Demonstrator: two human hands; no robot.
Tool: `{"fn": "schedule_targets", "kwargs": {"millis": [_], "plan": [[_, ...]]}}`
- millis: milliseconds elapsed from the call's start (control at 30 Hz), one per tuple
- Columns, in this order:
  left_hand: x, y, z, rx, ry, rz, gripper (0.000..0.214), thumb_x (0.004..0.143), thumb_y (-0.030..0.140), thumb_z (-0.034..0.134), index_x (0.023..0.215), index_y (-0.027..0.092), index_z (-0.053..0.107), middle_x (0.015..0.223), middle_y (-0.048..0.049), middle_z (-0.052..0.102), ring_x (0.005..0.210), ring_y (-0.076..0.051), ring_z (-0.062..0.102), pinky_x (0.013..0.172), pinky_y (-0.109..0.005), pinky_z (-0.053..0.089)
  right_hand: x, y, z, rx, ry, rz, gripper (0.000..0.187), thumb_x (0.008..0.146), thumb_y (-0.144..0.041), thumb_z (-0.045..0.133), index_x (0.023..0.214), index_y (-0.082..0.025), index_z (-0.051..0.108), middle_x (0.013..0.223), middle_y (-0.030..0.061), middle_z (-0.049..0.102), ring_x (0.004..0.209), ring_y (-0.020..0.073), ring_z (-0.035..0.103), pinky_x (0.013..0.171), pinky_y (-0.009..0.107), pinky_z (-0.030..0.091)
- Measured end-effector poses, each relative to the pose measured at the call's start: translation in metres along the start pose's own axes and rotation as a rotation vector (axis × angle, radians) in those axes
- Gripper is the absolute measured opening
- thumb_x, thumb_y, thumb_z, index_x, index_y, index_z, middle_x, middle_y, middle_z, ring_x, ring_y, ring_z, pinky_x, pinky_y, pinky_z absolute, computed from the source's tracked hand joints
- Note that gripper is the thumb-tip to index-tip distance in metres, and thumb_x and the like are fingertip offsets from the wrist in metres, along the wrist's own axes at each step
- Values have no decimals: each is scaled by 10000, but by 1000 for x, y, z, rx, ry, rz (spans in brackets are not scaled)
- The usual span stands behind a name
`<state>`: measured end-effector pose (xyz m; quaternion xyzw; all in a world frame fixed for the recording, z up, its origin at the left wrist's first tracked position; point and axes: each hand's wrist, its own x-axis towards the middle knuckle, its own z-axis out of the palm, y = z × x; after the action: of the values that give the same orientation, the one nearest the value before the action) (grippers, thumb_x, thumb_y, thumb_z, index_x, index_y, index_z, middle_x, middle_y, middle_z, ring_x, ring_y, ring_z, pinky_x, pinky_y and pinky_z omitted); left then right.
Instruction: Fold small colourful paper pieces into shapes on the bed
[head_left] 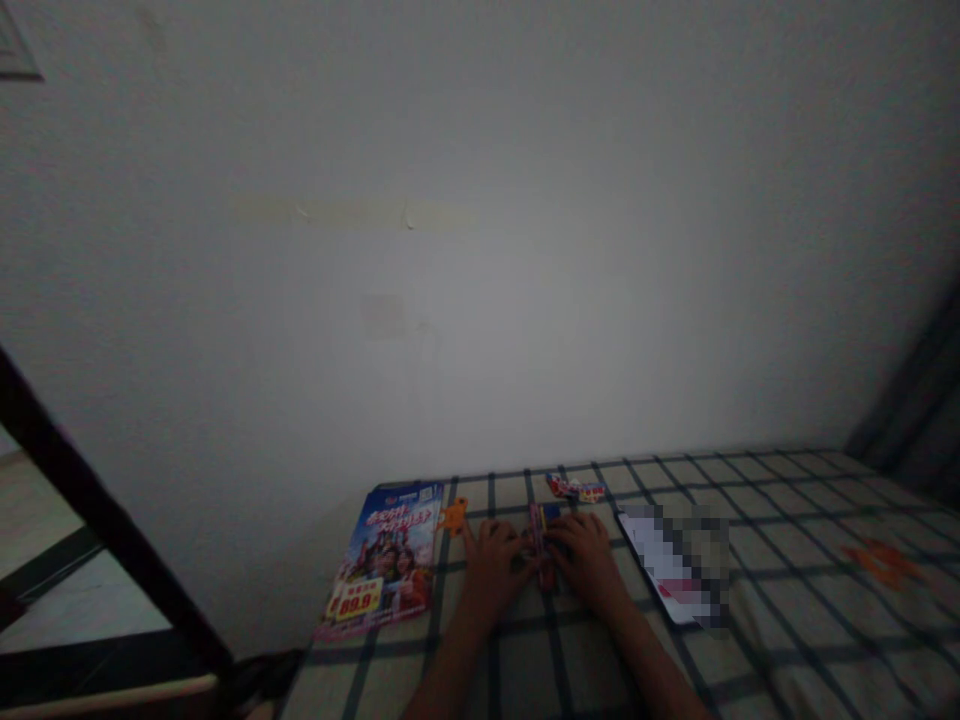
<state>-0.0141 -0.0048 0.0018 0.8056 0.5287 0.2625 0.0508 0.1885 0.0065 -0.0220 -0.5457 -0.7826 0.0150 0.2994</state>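
Observation:
A narrow strip of folded printed paper (546,578), pinkish with a dark blue part at its far end, lies on the checked cloth between my hands. My left hand (493,560) grips its left edge with curled fingers. From the other side, the fingers of my right hand (586,552) close on the strip's right edge. The dim light hides the exact fingertip contact. Just beyond my hands is a small crumpled or folded piece of red, white and blue printed paper (576,488).
A colourful printed flyer (390,560) lies left of my hands. To the right is a pale flat thing with a dark edge (664,565), partly pixelated. The checked cloth (780,520) has orange figures and meets a plain wall (525,250). A dark bar (112,510) slants at left.

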Motion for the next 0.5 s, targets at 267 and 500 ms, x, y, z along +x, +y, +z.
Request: {"fn": "schedule_targets", "kwargs": {"millis": [267, 500], "plan": [[0, -1, 4, 53, -21, -3, 313, 898, 572, 582, 1186, 484, 666, 1116, 6, 656, 1120, -270, 506, 1115, -718, 97, 3, 3, -1, 18, -63, 51, 229, 904, -342, 602, 1107, -376, 703, 1234, -17, 678, 1201, 239, 522, 1104, 482, 274], [2, -2, 9, 38, 9, -14, 341, 889, 630, 555, 1106, 413, 704, 1139, 9, 657, 1130, -272, 505, 1110, -729, 101, 4, 4, -1, 61, -85, 51, 271, 919, -340, 580, 1166, -367, 686, 1260, -8, 673, 1231, 252, 507, 1118, 499, 264]]}}
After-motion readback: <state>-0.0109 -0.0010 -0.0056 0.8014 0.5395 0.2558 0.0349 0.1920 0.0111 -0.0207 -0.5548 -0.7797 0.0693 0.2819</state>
